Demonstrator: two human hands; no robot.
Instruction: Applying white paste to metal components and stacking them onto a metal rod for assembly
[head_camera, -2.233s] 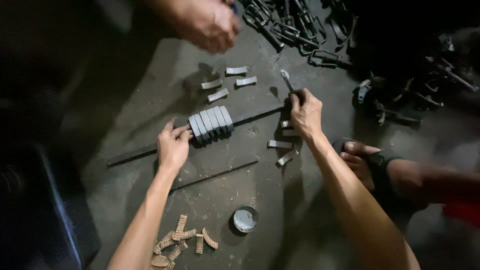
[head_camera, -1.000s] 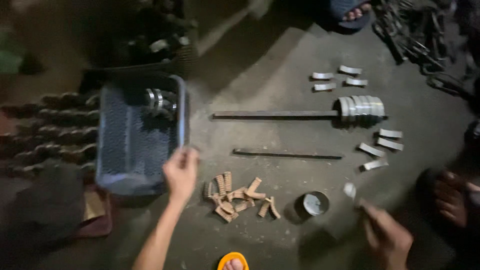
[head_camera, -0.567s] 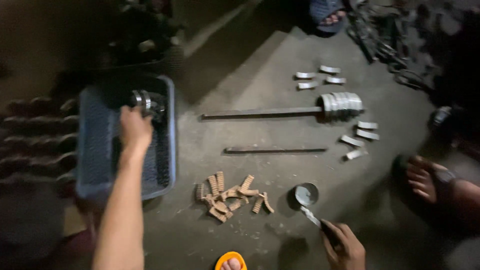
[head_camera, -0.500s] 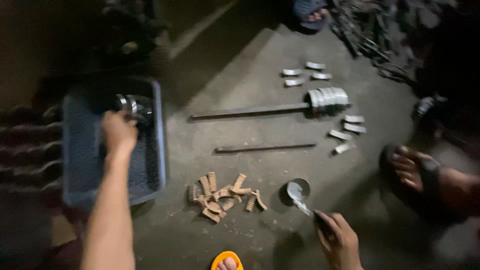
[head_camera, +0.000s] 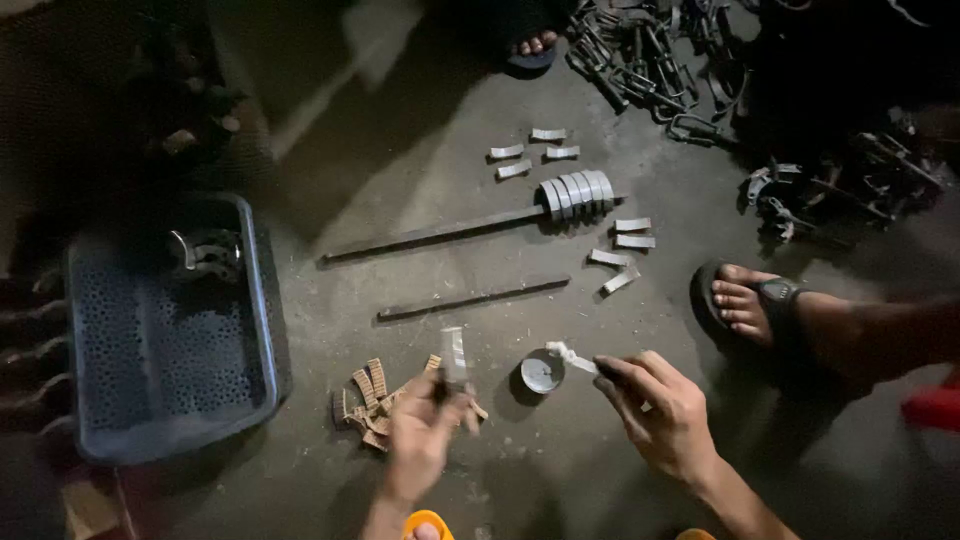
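Observation:
My left hand (head_camera: 424, 435) holds a small curved metal piece (head_camera: 454, 352) upright above a pile of tan ridged pieces (head_camera: 368, 394) on the concrete floor. My right hand (head_camera: 662, 412) grips a small white brush (head_camera: 572, 358) whose tip is over a little round tin (head_camera: 541, 373). Beyond them a long dark metal rod (head_camera: 430, 232) lies on the floor with a stack of curved metal pieces (head_camera: 578, 192) on it. A shorter dark rod (head_camera: 473, 298) lies closer to me.
A blue perforated plastic tray (head_camera: 160, 335) with a few metal parts sits at the left. Loose curved metal pieces (head_camera: 622, 254) lie around the stack. Black metal parts (head_camera: 650, 60) are heaped at the top right. A sandalled foot (head_camera: 752, 305) rests at the right.
My left hand has come back from the blue tray, now holding a curved metal piece near the tin. My right hand has brought the brush up to the tin.

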